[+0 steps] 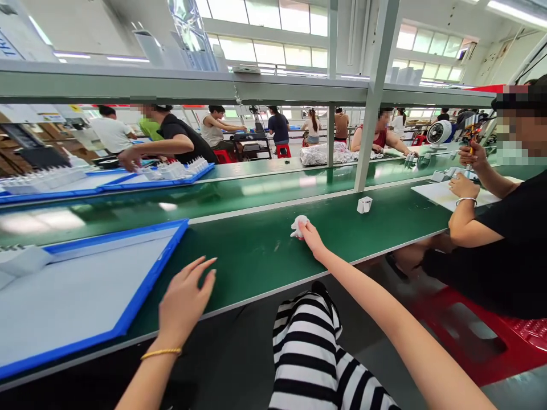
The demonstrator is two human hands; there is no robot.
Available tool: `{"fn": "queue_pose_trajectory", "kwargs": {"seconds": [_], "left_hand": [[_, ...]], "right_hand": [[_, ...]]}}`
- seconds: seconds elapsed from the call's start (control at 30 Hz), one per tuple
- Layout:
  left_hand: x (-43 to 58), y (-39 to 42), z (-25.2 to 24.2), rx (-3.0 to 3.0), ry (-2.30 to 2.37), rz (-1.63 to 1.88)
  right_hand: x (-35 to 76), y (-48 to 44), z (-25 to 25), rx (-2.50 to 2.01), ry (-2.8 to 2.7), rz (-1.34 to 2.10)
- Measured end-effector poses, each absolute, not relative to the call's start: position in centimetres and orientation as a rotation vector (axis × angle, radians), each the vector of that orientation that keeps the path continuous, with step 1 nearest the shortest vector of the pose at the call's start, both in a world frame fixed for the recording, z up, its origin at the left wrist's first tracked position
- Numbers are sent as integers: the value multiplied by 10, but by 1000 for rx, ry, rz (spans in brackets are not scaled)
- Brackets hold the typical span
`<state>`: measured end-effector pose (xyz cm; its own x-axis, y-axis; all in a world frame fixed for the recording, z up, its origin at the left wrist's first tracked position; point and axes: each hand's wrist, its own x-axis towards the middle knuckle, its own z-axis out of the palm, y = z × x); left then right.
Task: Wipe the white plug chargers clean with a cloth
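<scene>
My right hand (pixel 313 238) reaches out over the green bench and grips a small white plastic part (pixel 299 224) with its fingertips. The far end of the part shows prongs or an uneven edge; its exact kind cannot be made out. My left hand (pixel 187 297), with a gold bracelet at the wrist, hovers near the bench's front edge with fingers apart and nothing in them. It is close to the right side of a blue-rimmed white tray (pixel 147 288). Farther right on the bench stands another white plastic part (pixel 364 205), apart from both hands.
White blocky parts (pixel 23 261) lie in the tray's left end. A metal post (pixel 371 114) rises from the bench to a shelf beam. At right, a co-worker in black (pixel 521 228) holds a tool by a white board (pixel 431 193). Beyond, another person reaches over filled trays (pixel 171 169).
</scene>
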<state>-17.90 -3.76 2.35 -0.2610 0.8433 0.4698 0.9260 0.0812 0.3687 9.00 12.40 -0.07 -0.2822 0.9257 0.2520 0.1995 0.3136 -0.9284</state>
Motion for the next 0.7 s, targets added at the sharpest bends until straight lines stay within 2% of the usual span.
{"fn": "queue_pose_trajectory", "kwargs": {"seconds": [0.17,0.33,0.47,0.7], "left_hand": [[-107,-9,10,-2235,-2129,-1043],[-84,4,-4,-2267,-2106,-1087],[-87,3,-8,-2122,-2124,-1167],[-75,-3,-1,-2014,-2148,-1222]], "right_hand": [[128,143,25,-1363,-1428,831],[217,165,61,-1603,-1331,518],[277,168,68,-2001,-1160,40],[304,183,43,-2252,-1174,187]]}}
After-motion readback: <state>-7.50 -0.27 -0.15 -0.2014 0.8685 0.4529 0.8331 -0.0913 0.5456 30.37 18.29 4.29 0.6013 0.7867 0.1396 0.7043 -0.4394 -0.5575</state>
